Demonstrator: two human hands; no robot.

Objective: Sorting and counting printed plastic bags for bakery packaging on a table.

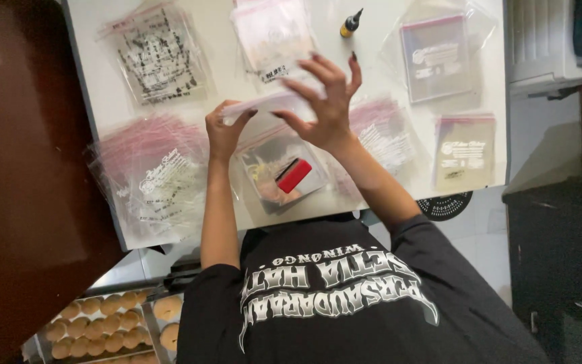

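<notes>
On the table:
Left hand: thumb and fingers pinch one end of the clear bag.
Right hand: fingers spread, touching its other end.
Bag: above a filled pouch.

one head-worn view, looking steeply down.
it faces the white tabletop from close above, the wearer's own black shirt filling the lower edge, both hands mid-frame, floor at the right.
</notes>
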